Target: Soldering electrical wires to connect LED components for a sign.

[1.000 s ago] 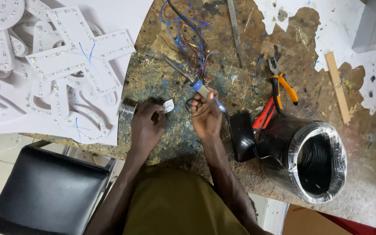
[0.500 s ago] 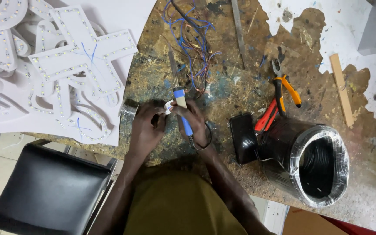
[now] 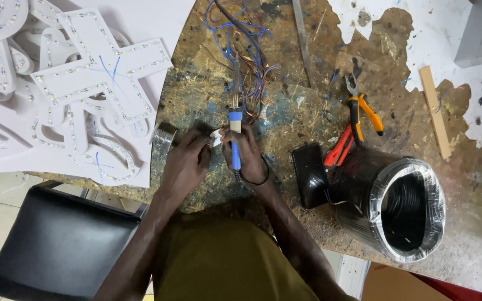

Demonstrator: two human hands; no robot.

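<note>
A paint-stained, scarred wooden tabletop [image 3: 308, 111] carries most of the clutter. At its far edge lies a tangle of blue and copper wires [image 3: 246, 50], just beyond the hands. To the right rest orange-handled pliers [image 3: 364, 108] and a red-handled tool [image 3: 338, 147], both near a large coil of black cable wrapped in clear film [image 3: 391, 200], with a black box [image 3: 311, 175] touching its left side. A pale wooden strip [image 3: 436, 111] lies well apart, further right. On the left, white sign letters studded with small lights [image 3: 85, 83] are piled on white sheet, and a black chair seat [image 3: 51, 239] stands below them.

The right hand [image 3: 246, 153] is closed around a blue-handled soldering iron [image 3: 234, 131] — shaft pointing away from the body, toward the wires. The left hand [image 3: 188, 161] pinches a small white piece [image 3: 216, 135] just beside the iron's handle, with a shiny metal tape roll [image 3: 164, 139] at its outer side. Both forearms reach forward from the body, wrists close together above the near edge.
</note>
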